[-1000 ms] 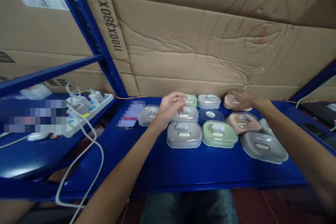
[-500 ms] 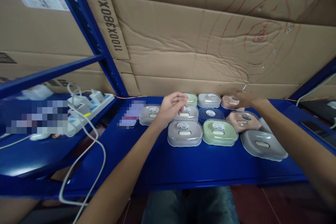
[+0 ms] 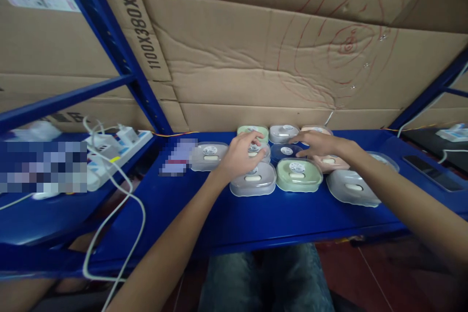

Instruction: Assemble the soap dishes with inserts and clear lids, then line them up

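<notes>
Several lidded plastic soap boxes in grey, green, pink and blue lie in rows on a blue metal shelf [image 3: 256, 224]. My left hand [image 3: 241, 155] rests with spread fingers on a grey box in the middle row, just behind the front grey box [image 3: 253, 180]. My right hand [image 3: 317, 143] reaches in, palm down, over a pink box [image 3: 329, 161] next to the dark blue box [image 3: 284, 151]. A green box [image 3: 298, 174] sits in front between my hands. Neither hand lifts anything.
A large grey box [image 3: 351, 187] lies at the front right. A grey box [image 3: 208, 155] and a blurred flat item [image 3: 175, 161] sit left of the group. A white power strip with cables [image 3: 113, 148] lies on the left shelf. Cardboard [image 3: 256, 58] lines the back. My knees [image 3: 266, 278] are below the shelf edge.
My left hand dropped from hovering onto the grey box. My right hand drew back from the far pink box towards the middle row. The view shifted slightly right.
</notes>
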`<move>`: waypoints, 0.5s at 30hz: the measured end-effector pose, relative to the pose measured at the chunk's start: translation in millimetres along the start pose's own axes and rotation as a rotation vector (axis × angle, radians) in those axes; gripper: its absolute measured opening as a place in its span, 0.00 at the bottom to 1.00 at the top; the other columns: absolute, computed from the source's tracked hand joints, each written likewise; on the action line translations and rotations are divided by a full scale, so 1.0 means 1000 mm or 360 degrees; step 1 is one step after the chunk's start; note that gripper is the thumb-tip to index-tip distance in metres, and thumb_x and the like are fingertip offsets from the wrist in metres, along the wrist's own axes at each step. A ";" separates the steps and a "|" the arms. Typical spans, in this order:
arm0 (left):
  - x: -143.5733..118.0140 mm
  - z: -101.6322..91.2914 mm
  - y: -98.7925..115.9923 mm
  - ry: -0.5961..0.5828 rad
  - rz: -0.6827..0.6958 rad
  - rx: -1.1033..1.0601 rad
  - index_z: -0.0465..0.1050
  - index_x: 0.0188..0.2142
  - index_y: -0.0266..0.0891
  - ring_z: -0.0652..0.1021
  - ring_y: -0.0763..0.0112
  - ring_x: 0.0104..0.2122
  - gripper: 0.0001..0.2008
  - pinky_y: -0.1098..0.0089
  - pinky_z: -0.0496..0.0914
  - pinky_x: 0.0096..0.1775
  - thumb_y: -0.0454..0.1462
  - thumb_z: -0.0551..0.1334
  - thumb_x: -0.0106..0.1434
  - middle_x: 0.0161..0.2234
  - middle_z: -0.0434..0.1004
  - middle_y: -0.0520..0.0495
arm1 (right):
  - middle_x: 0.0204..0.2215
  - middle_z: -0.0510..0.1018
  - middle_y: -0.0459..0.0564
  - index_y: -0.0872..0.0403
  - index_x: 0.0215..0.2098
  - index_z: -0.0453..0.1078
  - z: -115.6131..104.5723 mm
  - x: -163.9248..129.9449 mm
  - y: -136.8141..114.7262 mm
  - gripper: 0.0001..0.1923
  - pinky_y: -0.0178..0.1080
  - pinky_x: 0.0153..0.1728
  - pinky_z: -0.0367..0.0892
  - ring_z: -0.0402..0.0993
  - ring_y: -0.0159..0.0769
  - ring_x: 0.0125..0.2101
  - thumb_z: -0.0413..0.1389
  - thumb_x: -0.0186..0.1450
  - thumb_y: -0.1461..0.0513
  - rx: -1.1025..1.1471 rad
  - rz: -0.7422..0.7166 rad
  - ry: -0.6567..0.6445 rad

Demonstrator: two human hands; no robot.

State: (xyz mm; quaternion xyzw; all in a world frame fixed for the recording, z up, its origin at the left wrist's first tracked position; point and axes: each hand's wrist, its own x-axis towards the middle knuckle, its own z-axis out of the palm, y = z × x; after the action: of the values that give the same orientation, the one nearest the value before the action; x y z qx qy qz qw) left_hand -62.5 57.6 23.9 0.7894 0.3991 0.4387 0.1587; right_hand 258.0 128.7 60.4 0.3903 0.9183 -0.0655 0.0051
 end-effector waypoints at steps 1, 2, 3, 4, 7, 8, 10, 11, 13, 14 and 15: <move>-0.002 0.001 0.001 -0.0061 0.0085 0.0098 0.79 0.51 0.43 0.81 0.51 0.51 0.14 0.51 0.72 0.58 0.40 0.67 0.67 0.46 0.86 0.42 | 0.56 0.87 0.56 0.48 0.62 0.81 0.002 0.003 -0.002 0.27 0.52 0.55 0.76 0.84 0.54 0.54 0.66 0.66 0.51 0.0021 0.0011 -0.0028; -0.003 0.002 0.001 -0.0128 0.0152 0.0187 0.79 0.52 0.43 0.79 0.48 0.55 0.15 0.49 0.70 0.61 0.40 0.67 0.67 0.49 0.86 0.41 | 0.55 0.87 0.56 0.48 0.62 0.81 0.003 0.005 -0.003 0.27 0.51 0.55 0.76 0.84 0.54 0.54 0.66 0.66 0.50 0.0046 0.0021 -0.0054; -0.005 0.003 0.001 -0.0200 0.0195 0.0268 0.79 0.54 0.43 0.78 0.46 0.58 0.15 0.47 0.68 0.63 0.41 0.67 0.68 0.52 0.85 0.40 | 0.54 0.88 0.55 0.48 0.61 0.82 0.004 0.008 -0.005 0.27 0.50 0.54 0.76 0.84 0.53 0.52 0.66 0.67 0.49 0.0069 0.0031 -0.0075; -0.006 0.004 0.002 -0.0270 0.0216 0.0340 0.78 0.55 0.44 0.76 0.45 0.60 0.16 0.46 0.68 0.63 0.42 0.67 0.69 0.54 0.84 0.39 | 0.53 0.88 0.55 0.48 0.60 0.82 0.005 0.009 -0.007 0.26 0.49 0.53 0.76 0.85 0.52 0.50 0.66 0.67 0.47 0.0086 0.0036 -0.0087; -0.009 0.005 0.002 -0.0415 0.0218 0.0486 0.77 0.59 0.42 0.75 0.43 0.62 0.19 0.44 0.67 0.63 0.42 0.65 0.71 0.57 0.83 0.37 | 0.48 0.89 0.55 0.49 0.56 0.83 0.005 0.014 -0.013 0.26 0.46 0.47 0.75 0.84 0.50 0.44 0.64 0.68 0.43 0.0048 0.0091 -0.0118; -0.009 0.006 0.002 -0.0435 0.0214 0.0508 0.77 0.59 0.42 0.75 0.42 0.62 0.19 0.44 0.66 0.63 0.42 0.65 0.71 0.57 0.82 0.36 | 0.46 0.89 0.55 0.50 0.55 0.83 0.006 0.017 -0.015 0.27 0.46 0.45 0.74 0.84 0.49 0.42 0.63 0.68 0.42 0.0011 0.0125 -0.0128; -0.010 0.007 0.001 -0.0444 0.0211 0.0527 0.77 0.58 0.41 0.75 0.43 0.61 0.18 0.45 0.67 0.63 0.41 0.64 0.72 0.57 0.83 0.36 | 0.42 0.88 0.56 0.52 0.51 0.83 0.008 0.022 -0.019 0.28 0.45 0.42 0.72 0.82 0.48 0.39 0.63 0.67 0.40 -0.0062 0.0205 -0.0158; -0.009 0.007 0.001 -0.0444 0.0211 0.0535 0.77 0.58 0.42 0.75 0.44 0.61 0.17 0.45 0.67 0.62 0.41 0.64 0.72 0.56 0.83 0.37 | 0.40 0.88 0.56 0.52 0.49 0.83 0.009 0.026 -0.020 0.29 0.44 0.40 0.72 0.81 0.48 0.38 0.64 0.66 0.39 -0.0085 0.0248 -0.0173; -0.009 0.008 0.000 -0.0438 0.0217 0.0549 0.78 0.57 0.43 0.75 0.44 0.61 0.17 0.45 0.67 0.62 0.41 0.64 0.72 0.56 0.83 0.38 | 0.37 0.87 0.55 0.52 0.45 0.83 0.013 0.032 -0.021 0.29 0.44 0.38 0.70 0.80 0.48 0.37 0.64 0.64 0.37 -0.0112 0.0308 -0.0198; -0.009 0.008 -0.001 -0.0434 0.0223 0.0552 0.78 0.57 0.43 0.75 0.44 0.61 0.16 0.45 0.67 0.62 0.41 0.64 0.72 0.56 0.83 0.38 | 0.36 0.86 0.55 0.51 0.43 0.83 0.014 0.035 -0.020 0.28 0.44 0.37 0.70 0.80 0.48 0.36 0.65 0.63 0.37 -0.0122 0.0322 -0.0207; -0.009 0.009 -0.002 -0.0431 0.0229 0.0553 0.78 0.56 0.43 0.75 0.44 0.61 0.16 0.46 0.67 0.62 0.41 0.64 0.72 0.56 0.83 0.38 | 0.36 0.86 0.55 0.52 0.42 0.82 0.015 0.036 -0.020 0.28 0.44 0.37 0.69 0.79 0.48 0.36 0.66 0.61 0.37 -0.0139 0.0332 -0.0207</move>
State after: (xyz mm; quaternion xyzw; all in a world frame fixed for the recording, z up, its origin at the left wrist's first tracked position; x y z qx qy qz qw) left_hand -59.0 52.5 12.7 0.8830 0.3863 0.2636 0.0410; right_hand 217.9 139.3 45.7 0.4781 0.8724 -0.0498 0.0885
